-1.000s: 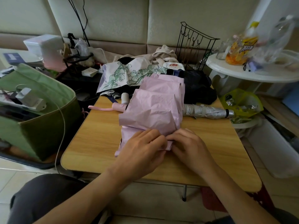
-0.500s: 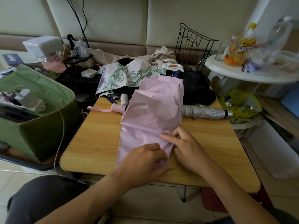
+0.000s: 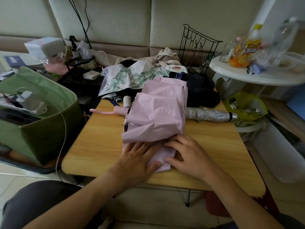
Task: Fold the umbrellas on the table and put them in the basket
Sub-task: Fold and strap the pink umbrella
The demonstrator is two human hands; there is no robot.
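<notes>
Left hand (image 3: 140, 158): lies flat, fingers straight and spread, pressing the near end of the pink umbrella (image 3: 156, 116) down on the table (image 3: 95, 146).
Right hand (image 3: 189, 156): fingers loosely bent, resting on the same near end just beside the left hand, fingertips on a fold of the cloth; whether it pinches the fold cannot be told.
Pink umbrella: lies along the middle of the table, cloth loose and creased, its pink handle (image 3: 121, 110) and strap pointing left at the far end.
Silver umbrella (image 3: 209, 114): rolled up, lying on the table to the right, its end under the pink cloth.
Flowered umbrella (image 3: 130, 78): unfolded, at the far edge.
Dark umbrella (image 3: 201, 90): heaped beside the flowered one, on its right.
Green basket (image 3: 41, 129): stands left of the table, holding a white charger (image 3: 28, 100).
</notes>
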